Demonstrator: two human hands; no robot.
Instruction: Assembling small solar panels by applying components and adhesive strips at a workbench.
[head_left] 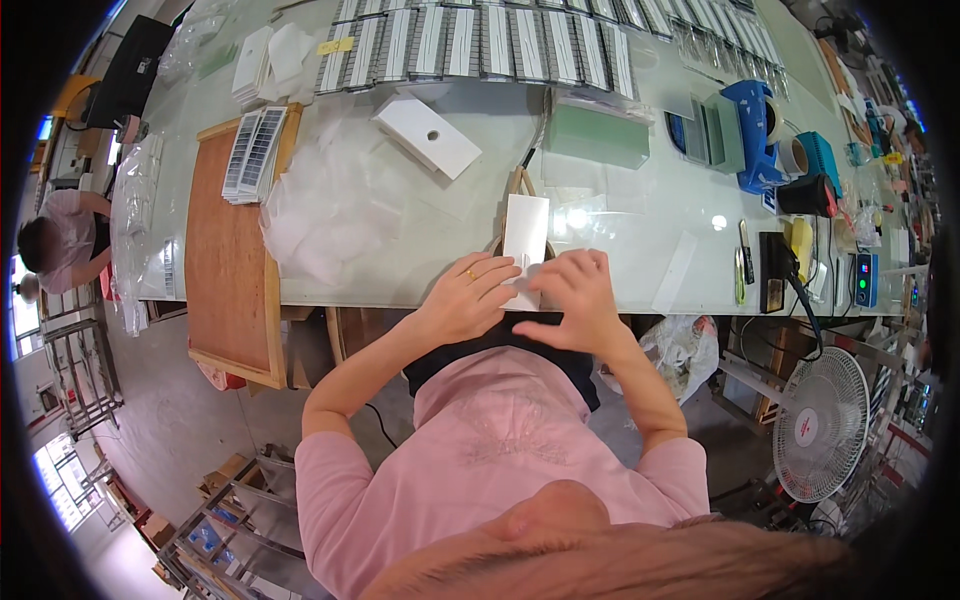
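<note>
Frame centre: left hand (465, 297) and right hand (577, 297), fingers pressed flat on white rectangular card pkg (525, 240) at table (620, 215) edge. Its lower end hidden under fingers. Rows of striped packs (480, 42) along top.

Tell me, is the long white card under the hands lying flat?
Flat: the long white card lies on the pale table, both hands pressing its near end.

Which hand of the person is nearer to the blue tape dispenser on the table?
The right hand. It lies below and left of the blue tape dispenser, on the white card. The left hand is farther left, beyond the card.
</note>
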